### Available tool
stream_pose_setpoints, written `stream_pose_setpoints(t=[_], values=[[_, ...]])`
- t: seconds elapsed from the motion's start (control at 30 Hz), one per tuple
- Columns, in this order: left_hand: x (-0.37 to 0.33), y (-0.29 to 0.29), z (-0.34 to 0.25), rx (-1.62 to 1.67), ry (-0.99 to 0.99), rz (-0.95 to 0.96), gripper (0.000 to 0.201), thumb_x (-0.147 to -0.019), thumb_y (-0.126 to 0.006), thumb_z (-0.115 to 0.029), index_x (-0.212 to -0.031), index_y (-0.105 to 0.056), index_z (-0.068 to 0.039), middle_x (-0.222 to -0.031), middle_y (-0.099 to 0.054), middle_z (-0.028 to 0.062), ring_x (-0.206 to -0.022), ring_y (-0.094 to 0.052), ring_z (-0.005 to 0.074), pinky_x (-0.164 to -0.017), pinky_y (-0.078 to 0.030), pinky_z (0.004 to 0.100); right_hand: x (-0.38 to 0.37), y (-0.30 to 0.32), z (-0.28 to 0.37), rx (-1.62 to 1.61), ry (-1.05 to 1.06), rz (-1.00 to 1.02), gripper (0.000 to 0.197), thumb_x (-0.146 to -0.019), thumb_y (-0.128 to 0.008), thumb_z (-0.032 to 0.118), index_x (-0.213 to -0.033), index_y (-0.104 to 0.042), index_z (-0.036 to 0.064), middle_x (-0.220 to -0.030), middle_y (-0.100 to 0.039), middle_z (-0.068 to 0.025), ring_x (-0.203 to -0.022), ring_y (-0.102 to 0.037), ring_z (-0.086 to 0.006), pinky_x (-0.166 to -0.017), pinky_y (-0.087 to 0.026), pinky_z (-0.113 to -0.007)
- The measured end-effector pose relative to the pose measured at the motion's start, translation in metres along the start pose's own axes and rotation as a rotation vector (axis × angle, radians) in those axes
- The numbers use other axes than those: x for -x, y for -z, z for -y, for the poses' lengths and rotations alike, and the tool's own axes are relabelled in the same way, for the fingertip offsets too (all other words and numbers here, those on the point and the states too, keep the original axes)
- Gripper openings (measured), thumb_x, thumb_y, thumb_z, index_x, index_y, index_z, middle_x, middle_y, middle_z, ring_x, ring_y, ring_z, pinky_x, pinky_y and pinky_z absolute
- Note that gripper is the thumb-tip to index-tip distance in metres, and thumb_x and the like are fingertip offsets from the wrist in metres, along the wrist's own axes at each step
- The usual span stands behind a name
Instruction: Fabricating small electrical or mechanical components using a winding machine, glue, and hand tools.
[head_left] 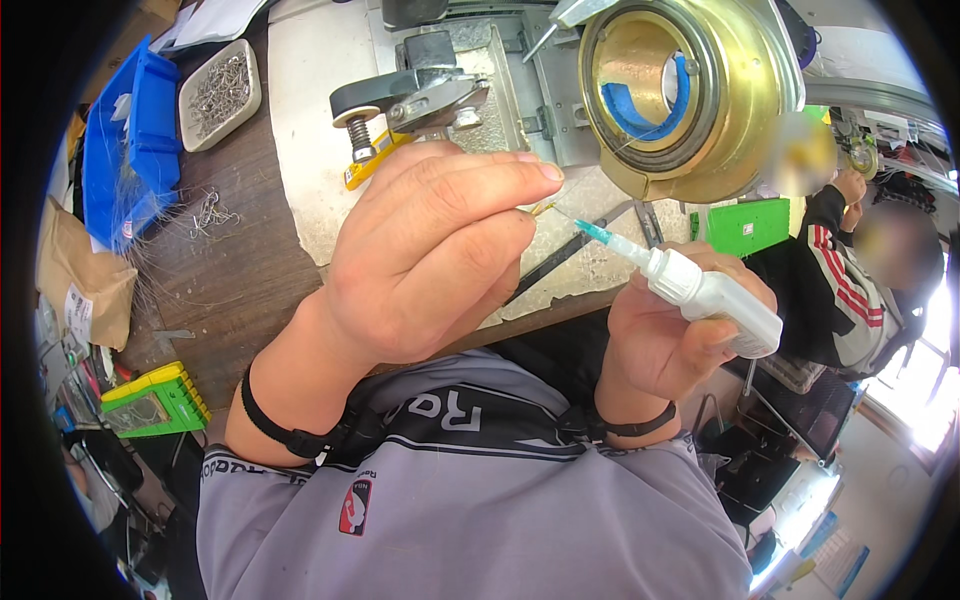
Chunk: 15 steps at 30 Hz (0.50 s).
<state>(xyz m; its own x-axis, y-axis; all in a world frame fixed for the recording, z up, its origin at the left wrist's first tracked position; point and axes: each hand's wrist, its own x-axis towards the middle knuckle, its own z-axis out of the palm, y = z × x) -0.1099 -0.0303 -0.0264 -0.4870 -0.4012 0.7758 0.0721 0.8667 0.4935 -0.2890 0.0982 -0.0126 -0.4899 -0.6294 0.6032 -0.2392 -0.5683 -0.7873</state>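
Observation:
My left hand (pixel 440 245) is closed in a pinch, fingers pointing right. A small gold-coloured piece (pixel 543 208) sticks out from between its fingertips; most of it is hidden, so its exact kind does not show. My right hand (pixel 665 335) is wrapped round a white glue bottle (pixel 735 310), which is tilted with its nozzle up and to the left. The teal needle tip (pixel 592 231) of the bottle is close to the gold piece; whether they touch I cannot tell.
Beyond my hands stand a clamp device (pixel 425 90) and a large brass-coloured ring-shaped machine part (pixel 690 95). At left are a white tray (pixel 254 85) of small metal hooks, loose hooks (pixel 212 215) and a blue bin (pixel 150 110). A green box (pixel 745 226) and another person (pixel 850 280) are right.

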Motion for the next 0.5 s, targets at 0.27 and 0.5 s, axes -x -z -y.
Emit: stream_pose_setpoints(t=[0.27, 0.5], values=[[0.001, 0.000, 0.000, -0.008, 0.007, -0.005, 0.025, -0.076, -0.071, 0.011, -0.098, -0.062, 0.002, -0.114, -0.070, 0.0214, -0.098, -0.070, 0.0335, -0.080, -0.054, 0.0404, -0.002, 0.007, 0.010, -0.003, -0.059, -0.035, 0.043, -0.098, -0.067, 0.039, -0.116, -0.051, 0.0027, -0.096, -0.064, -0.0133, -0.085, -0.065, -0.0228, -0.072, -0.054, -0.033], [-0.004, 0.002, -0.003, -0.011, 0.045, 0.017, 0.021, -0.077, -0.069, 0.013, -0.094, -0.062, 0.003, -0.112, -0.071, 0.0214, -0.097, -0.069, 0.0347, -0.081, -0.054, 0.0415, -0.027, 0.043, 0.017, 0.089, 0.131, -0.241, 0.039, -0.097, -0.070, 0.036, -0.108, -0.052, 0.0029, -0.095, -0.062, -0.0092, -0.084, -0.063, -0.0191, -0.069, -0.053, -0.030]])
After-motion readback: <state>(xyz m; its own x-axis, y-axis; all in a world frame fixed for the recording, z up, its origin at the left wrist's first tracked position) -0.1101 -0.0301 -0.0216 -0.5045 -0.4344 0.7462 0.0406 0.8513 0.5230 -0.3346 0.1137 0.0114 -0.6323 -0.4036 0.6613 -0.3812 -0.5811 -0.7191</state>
